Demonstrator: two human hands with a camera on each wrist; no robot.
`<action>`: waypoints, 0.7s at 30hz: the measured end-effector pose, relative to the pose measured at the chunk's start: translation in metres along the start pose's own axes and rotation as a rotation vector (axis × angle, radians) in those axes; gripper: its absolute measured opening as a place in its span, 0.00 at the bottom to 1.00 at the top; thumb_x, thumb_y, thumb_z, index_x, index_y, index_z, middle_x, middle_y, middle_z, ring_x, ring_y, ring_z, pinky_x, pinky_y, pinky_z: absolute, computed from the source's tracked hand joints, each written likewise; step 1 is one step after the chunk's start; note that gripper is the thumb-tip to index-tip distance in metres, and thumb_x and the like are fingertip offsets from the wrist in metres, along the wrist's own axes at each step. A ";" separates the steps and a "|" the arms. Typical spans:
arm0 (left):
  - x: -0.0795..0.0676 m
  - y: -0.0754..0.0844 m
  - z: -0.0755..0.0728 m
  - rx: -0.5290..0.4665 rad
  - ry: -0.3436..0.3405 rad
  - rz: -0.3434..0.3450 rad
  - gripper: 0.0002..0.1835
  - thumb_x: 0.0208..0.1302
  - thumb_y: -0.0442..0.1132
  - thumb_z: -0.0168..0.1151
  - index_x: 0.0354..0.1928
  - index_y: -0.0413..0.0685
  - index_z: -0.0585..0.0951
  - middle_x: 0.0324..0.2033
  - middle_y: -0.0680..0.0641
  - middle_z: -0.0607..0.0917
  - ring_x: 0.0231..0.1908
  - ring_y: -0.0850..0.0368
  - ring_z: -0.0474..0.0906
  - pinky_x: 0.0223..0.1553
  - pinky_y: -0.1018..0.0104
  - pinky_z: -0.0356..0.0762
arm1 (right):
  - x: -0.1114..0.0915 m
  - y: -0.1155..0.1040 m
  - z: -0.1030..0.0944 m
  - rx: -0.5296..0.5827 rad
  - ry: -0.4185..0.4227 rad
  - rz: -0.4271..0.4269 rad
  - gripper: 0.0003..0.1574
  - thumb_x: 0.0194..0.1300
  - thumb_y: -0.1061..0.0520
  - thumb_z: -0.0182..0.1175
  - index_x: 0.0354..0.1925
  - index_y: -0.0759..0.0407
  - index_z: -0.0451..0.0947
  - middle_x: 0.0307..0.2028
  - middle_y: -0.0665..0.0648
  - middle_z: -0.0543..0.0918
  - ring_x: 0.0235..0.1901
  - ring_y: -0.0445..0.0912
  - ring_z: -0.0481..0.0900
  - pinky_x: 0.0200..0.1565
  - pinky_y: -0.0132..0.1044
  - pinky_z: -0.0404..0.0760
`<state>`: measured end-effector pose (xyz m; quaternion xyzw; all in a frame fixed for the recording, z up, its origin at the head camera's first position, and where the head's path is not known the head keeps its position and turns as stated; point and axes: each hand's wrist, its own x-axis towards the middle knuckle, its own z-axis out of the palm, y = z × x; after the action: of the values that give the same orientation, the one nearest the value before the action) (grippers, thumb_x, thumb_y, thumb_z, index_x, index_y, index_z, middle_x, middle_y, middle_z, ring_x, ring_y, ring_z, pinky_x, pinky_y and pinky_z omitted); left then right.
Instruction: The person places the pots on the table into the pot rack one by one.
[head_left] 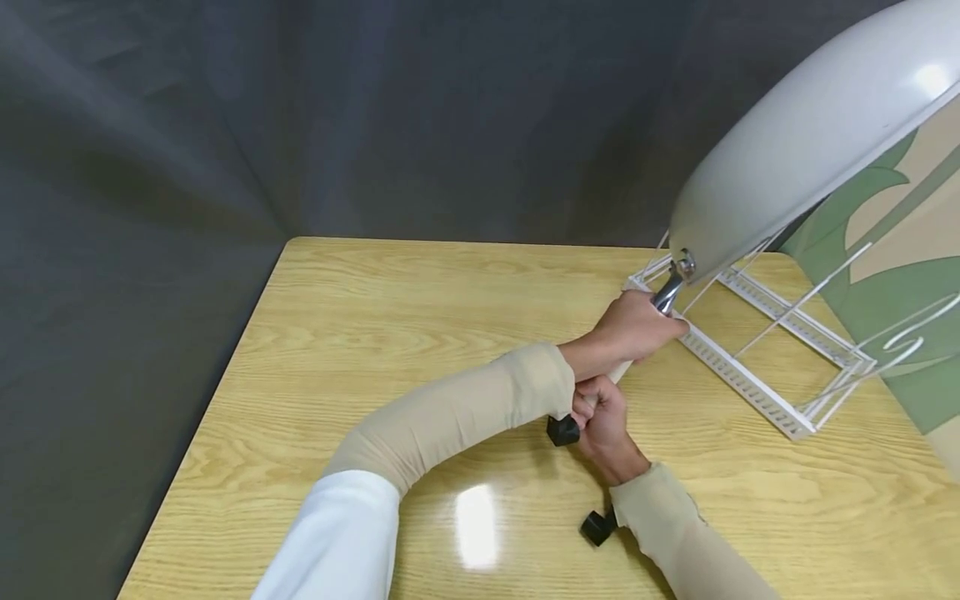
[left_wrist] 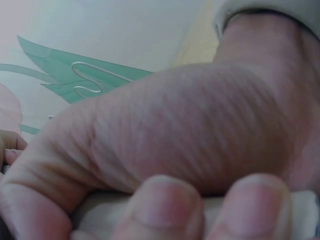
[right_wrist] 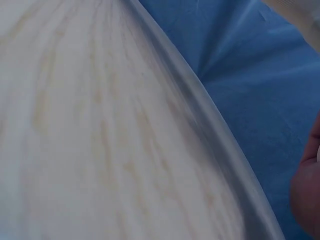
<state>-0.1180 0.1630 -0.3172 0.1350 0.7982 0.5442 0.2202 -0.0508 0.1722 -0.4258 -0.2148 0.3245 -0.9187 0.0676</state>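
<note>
A large, pale grey pan (head_left: 810,142) with a rounded side is tilted up on edge at the right of the head view, its inside turned away. My left hand (head_left: 637,325) grips the handle just below its shiny metal joint (head_left: 667,292). Lower down, the curled fingers of my right hand (head_left: 603,417) hold the end of the same handle. In the left wrist view, the fingers (left_wrist: 167,207) wrap round the light-coloured handle (left_wrist: 102,212). A white wire rack (head_left: 738,375) stands under the pan, which overlaps its far end in the head view.
Both stand on a light wooden table (head_left: 360,333). Dark cloth (head_left: 450,117) hangs behind and left of it. A green-and-beige patterned wall (head_left: 915,275) borders the right side, with curved wire ends (head_left: 903,343) of the rack close by.
</note>
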 end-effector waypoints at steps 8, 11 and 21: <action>0.004 -0.003 0.001 0.017 0.002 0.029 0.15 0.56 0.43 0.63 0.18 0.51 0.69 0.08 0.52 0.64 0.07 0.58 0.60 0.07 0.68 0.57 | 0.001 -0.001 -0.004 0.032 -0.008 0.020 0.18 0.53 0.68 0.27 0.12 0.56 0.51 0.07 0.49 0.48 0.09 0.40 0.47 0.13 0.28 0.45; 0.005 -0.002 0.002 0.030 -0.002 0.024 0.14 0.56 0.43 0.63 0.19 0.51 0.70 0.08 0.52 0.65 0.07 0.58 0.60 0.07 0.67 0.57 | 0.001 -0.001 -0.003 0.041 -0.007 0.015 0.18 0.53 0.68 0.27 0.12 0.56 0.51 0.07 0.49 0.48 0.09 0.40 0.48 0.13 0.28 0.45; 0.007 -0.002 0.005 0.071 0.000 0.015 0.14 0.54 0.42 0.63 0.20 0.51 0.68 0.07 0.52 0.65 0.06 0.59 0.60 0.07 0.69 0.56 | 0.002 0.000 -0.001 0.185 -0.059 0.011 0.19 0.54 0.65 0.40 0.14 0.56 0.46 0.08 0.48 0.48 0.10 0.39 0.52 0.13 0.27 0.46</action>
<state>-0.1215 0.1693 -0.3216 0.1488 0.8159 0.5172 0.2112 -0.0531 0.1725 -0.4255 -0.2328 0.2371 -0.9377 0.1016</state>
